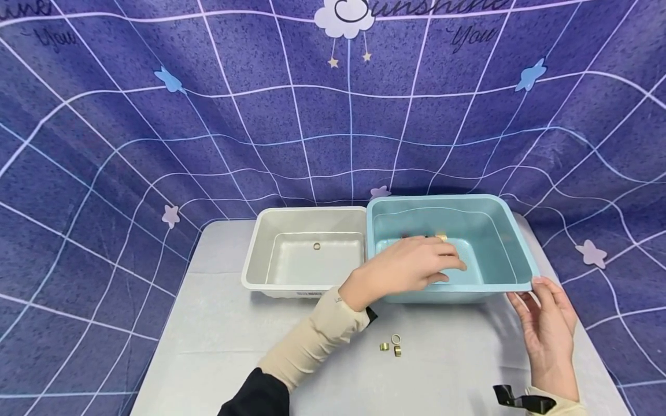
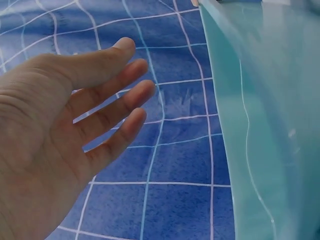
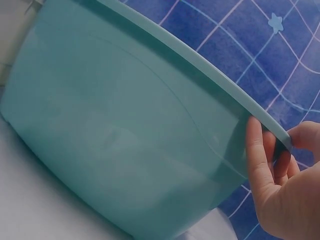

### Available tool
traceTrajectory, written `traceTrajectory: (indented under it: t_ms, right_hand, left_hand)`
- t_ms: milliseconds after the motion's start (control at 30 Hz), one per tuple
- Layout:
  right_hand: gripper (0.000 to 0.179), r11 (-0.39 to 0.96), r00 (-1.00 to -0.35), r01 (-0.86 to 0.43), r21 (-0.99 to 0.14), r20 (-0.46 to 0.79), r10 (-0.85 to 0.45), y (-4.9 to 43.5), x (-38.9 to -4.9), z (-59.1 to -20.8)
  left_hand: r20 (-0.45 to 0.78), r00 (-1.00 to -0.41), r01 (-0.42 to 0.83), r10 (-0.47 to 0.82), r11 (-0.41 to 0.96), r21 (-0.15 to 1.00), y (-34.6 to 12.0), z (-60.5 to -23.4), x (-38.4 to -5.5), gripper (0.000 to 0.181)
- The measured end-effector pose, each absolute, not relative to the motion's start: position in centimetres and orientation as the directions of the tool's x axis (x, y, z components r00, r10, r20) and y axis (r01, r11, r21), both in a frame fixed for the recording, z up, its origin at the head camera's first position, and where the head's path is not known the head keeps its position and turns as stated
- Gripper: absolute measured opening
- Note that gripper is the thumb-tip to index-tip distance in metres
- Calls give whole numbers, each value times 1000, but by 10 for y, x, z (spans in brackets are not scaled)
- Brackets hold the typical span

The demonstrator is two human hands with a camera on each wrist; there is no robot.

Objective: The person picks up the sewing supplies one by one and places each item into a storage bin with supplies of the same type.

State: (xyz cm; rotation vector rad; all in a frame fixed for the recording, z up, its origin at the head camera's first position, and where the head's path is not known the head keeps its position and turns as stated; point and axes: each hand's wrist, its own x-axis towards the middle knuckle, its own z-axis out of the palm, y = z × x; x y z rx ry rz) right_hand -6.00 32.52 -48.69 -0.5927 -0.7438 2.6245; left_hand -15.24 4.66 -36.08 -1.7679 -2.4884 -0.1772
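Observation:
My left hand [image 1: 413, 263] hangs over the teal bin [image 1: 510, 242], its fingers loosely extended. The left wrist view shows that hand [image 2: 75, 115] holding nothing, beside the bin's teal wall [image 2: 250, 125]. At the bin's front right corner, my right hand [image 1: 548, 323] pinches the rim. In the right wrist view, the right hand's thumb and fingers [image 3: 256, 150] lie on opposite sides of that rim [image 3: 220, 75]. Inside the bin, a small gold-coloured piece [image 1: 441, 236] shows behind the left hand, which partly hides the contents.
A white bin [image 1: 252, 254] stands against the teal one at left, with one brass ring [image 1: 317, 246] inside. On the white-covered table [image 1: 218, 341] in front lie a ring [image 1: 396, 339] and two short brass cylinders [image 1: 384, 346]. A patterned purple curtain [image 1: 312, 115] surrounds the table's back and sides.

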Motion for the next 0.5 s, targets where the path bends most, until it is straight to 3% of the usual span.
traceTrajectory:
  t_ms: [233,500]
  right_hand:
    - [9,-802,-856,-220,-555,-285,432,325,-60,-487]
    - [8,-797,-855,-215,-565,-286,433,325,-60,-487]
  left_hand:
    - [210,-312,950,927,300,87,28,-366,-131,31]
    - [284,-341,940,896,324,105,10,-384,-111,29]
